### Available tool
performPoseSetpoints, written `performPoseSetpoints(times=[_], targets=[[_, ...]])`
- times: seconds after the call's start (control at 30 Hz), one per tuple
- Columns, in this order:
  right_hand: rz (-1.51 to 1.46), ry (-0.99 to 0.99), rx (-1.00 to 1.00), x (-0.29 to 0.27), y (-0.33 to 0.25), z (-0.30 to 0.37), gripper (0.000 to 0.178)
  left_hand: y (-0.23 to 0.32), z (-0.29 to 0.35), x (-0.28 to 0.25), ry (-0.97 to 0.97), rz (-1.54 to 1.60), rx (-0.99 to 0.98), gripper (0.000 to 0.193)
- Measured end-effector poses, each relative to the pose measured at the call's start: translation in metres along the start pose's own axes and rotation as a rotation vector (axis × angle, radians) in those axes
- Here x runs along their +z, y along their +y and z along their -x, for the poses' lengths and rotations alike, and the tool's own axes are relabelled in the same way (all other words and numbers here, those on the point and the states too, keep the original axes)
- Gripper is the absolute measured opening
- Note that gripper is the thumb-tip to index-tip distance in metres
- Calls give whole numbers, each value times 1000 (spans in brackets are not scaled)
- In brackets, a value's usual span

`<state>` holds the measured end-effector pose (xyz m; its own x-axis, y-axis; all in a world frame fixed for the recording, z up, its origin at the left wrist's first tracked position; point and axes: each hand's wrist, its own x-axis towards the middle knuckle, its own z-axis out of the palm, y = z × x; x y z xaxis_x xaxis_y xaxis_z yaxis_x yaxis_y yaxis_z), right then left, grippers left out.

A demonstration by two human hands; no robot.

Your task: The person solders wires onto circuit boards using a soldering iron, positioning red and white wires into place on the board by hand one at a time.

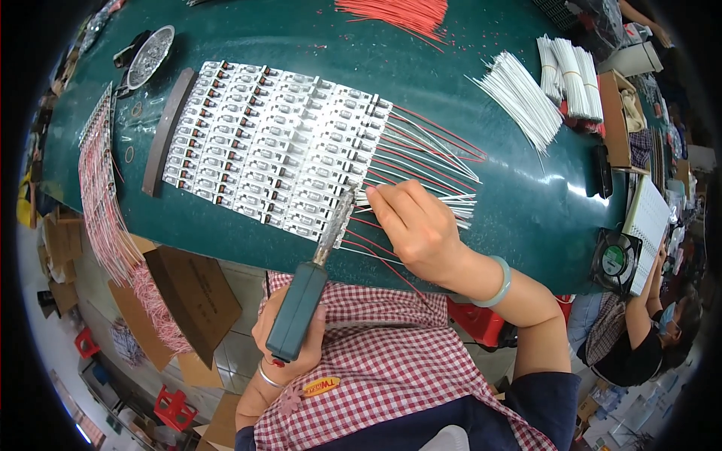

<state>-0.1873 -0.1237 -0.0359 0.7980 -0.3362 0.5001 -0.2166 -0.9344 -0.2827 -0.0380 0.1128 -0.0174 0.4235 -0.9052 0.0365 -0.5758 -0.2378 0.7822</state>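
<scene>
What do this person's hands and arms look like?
The ungloved left hand has a thin silver-coloured bangle at its wrist; the ungloved right hand, a thicker pale green bangle. The right sleeve is plain dark navy and short.

Red-and-white checked apron (376,353), dark green tabletop (526,233).
The soldering iron (297,312) has a deep green handle; the circuit board panel (282,150) is white, the wires (429,124) red and white, the bangle (497,283) pale green, the sleeve (541,402) navy.
</scene>
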Motion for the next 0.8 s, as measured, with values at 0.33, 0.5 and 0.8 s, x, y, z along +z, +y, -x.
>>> performPoseSetpoints(times=[0.33,0.5,0.8], targets=[[21,-9,-10,2,0,-1,37,16,-19,1,45,20,84,20],[31,-10,-11,4,1,0,36,14,-20,0,26,18,96,19],[48,-21,-3,1,0,-1,35,-8,11,4,39,43,-30,25]])
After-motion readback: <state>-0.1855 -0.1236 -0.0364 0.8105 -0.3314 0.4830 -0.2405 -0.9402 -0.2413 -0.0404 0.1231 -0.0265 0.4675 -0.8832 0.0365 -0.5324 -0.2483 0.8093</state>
